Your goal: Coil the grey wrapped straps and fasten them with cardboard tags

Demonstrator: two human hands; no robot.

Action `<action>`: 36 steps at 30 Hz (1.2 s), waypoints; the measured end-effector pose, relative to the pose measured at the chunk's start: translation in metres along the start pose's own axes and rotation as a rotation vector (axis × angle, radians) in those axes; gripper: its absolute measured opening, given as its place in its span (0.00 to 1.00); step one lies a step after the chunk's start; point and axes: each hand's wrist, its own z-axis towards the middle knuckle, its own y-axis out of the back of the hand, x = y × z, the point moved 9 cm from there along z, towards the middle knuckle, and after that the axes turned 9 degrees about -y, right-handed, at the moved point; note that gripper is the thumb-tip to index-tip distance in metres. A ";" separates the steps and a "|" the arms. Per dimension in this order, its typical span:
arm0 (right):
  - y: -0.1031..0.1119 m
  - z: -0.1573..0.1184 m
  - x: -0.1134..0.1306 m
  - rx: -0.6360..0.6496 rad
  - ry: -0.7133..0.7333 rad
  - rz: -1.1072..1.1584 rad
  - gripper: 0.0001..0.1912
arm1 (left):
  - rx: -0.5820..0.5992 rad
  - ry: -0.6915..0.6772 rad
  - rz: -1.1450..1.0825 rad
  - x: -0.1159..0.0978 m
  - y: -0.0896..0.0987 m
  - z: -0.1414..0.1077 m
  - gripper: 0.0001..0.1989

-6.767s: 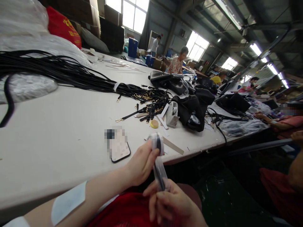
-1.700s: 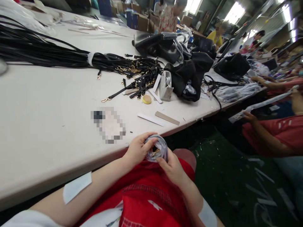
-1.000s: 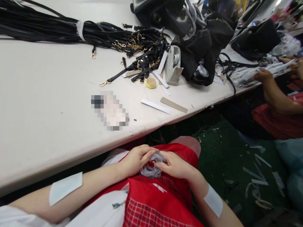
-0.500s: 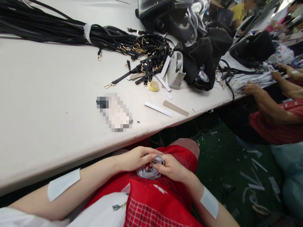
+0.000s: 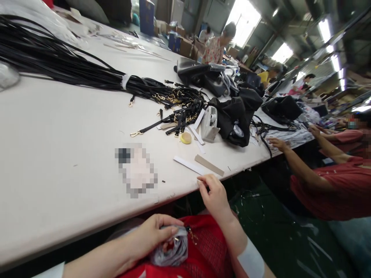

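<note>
Head view: the pale worktop (image 5: 72, 154) carries a long bundle of black straps (image 5: 87, 75), limp-looking and likely heavy when lifted whole. Next in size, the coil (image 5: 179, 251) of wrapped strap sits over the red cloth (image 5: 213, 247) on the lap, below the worktop's edge. The left hand (image 5: 153, 237) has its fingers curled around it, thumb pressing on top. It should be light, springy and slightly slippery in its thin wrapping; gripping across all the turns would keep them together. The right hand's (image 5: 216, 195) fingers are bent beside the white strip (image 5: 188, 165), which looks light and thin, best taken by an end; whether they pinch it, I cannot tell. Smallest, a gold clasp (image 5: 193, 236) dangles from the coil, probably hard and free-swinging.
</note>
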 end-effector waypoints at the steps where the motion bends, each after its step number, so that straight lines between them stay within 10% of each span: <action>1: -0.002 0.011 0.004 -0.047 0.033 -0.050 0.09 | 0.000 -0.011 0.014 0.000 0.000 0.000 0.36; 7: -0.018 0.047 0.003 -0.149 0.127 -0.198 0.13 | -0.039 -0.075 0.067 0.000 0.007 0.004 0.39; 16: 0.013 0.055 -0.073 -0.168 0.029 -0.314 0.11 | 0.032 -0.071 0.007 0.004 0.004 0.009 0.37; 36: 0.035 0.038 -0.069 -0.476 0.105 -0.523 0.13 | 0.008 -0.068 0.046 -0.003 -0.004 0.005 0.35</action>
